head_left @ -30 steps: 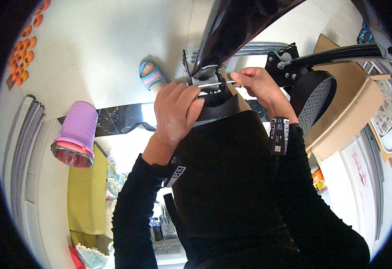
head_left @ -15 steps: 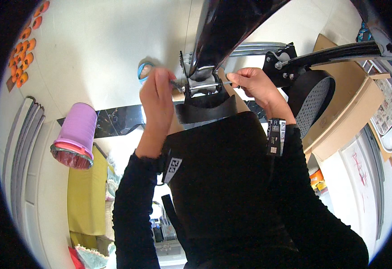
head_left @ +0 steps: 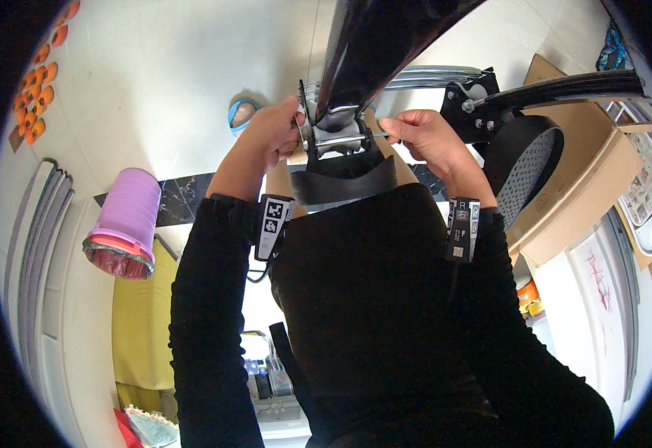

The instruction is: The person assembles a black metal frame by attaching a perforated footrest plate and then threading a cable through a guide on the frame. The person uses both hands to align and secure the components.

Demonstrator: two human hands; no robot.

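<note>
A thick glossy black post (head_left: 378, 52) slopes down to a joint crossed by a silver bolt (head_left: 341, 141), in front of my body. At the bolt's right end, my right hand (head_left: 434, 145) pinches a thin metal rod (head_left: 380, 135) between thumb and fingers. My left hand (head_left: 270, 134) is closed at the left side of the joint, beside a dark toothed bracket (head_left: 303, 101). What its curled fingers hold is mostly hidden. Below the joint lies a curved black plate (head_left: 344, 185).
At right are a perforated black pedal (head_left: 531, 168), silver tubes (head_left: 438, 77) and an open cardboard box (head_left: 576, 194). A purple bin (head_left: 128, 205) lies on its side at left, near a yellow-green cushion (head_left: 143, 321). A foot in a blue slipper (head_left: 242, 116) shows beyond my left hand.
My left hand, blurred before, has turned and moved slightly right and up against the joint, its forearm swinging outward. My right hand keeps its pinch almost unmoved.
</note>
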